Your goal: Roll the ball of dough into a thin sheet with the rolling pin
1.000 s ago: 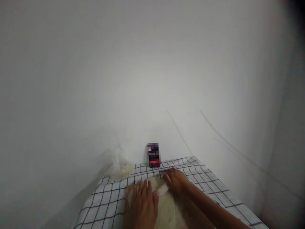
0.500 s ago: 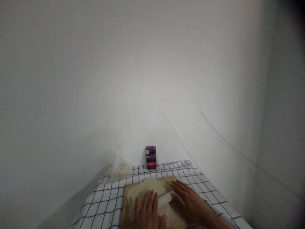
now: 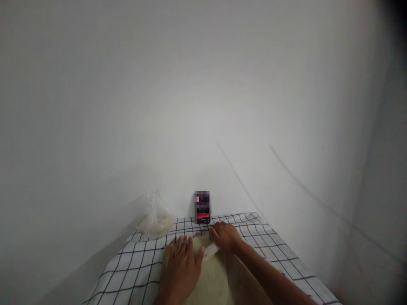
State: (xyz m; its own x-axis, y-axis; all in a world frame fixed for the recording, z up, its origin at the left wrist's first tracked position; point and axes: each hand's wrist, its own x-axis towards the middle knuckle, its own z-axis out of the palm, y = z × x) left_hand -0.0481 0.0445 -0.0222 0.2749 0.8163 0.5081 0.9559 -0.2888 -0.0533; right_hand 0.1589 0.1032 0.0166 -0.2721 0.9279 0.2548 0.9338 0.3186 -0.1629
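A flat sheet of pale dough (image 3: 211,281) lies on a wooden board (image 3: 244,281). Across its far part runs a white rolling pin (image 3: 211,251), at a slant, with only its middle showing between my hands. My left hand (image 3: 184,262) rests over the pin's left end, fingers stretched forward and thumb apart. At the other end, my right hand (image 3: 226,237) is over the pin with its fingers bent around it, near the board's far edge. Both hands hide the pin's ends.
A checked cloth (image 3: 127,271) covers the table. Against the wall (image 3: 203,106) leans a phone (image 3: 202,207), its screen blurred. Left of it stands a clear plastic bag (image 3: 155,220) with something pale inside. The table's right edge runs beside my right forearm.
Both hands have moved forward with the rolling pin, toward the far edge of the board. My right hand's fingers are more bent than before. The view has shifted slightly.
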